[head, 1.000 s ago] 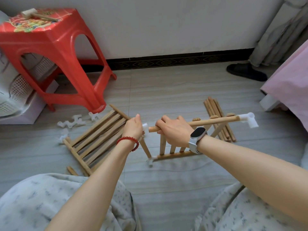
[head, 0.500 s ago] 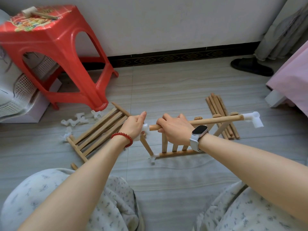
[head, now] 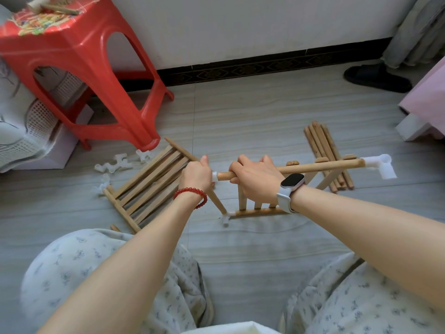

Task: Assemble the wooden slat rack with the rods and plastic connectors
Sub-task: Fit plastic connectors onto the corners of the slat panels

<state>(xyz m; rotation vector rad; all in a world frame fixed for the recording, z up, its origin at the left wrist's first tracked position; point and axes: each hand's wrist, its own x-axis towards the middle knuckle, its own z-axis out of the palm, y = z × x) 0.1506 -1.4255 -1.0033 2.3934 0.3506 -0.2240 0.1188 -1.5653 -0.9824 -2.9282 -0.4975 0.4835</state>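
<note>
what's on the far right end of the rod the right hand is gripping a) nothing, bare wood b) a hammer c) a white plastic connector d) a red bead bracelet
c: the rod held by the right hand ends in a white plastic connector.

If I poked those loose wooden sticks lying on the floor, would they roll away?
Probably a little. The loose rods look round and smooth, and the floor looks flat and slick, so a sideways poke would likely roll them. They look thin and light, so easy to scatter. They seem stiff, since the rod in the right hand stays straight.
</note>
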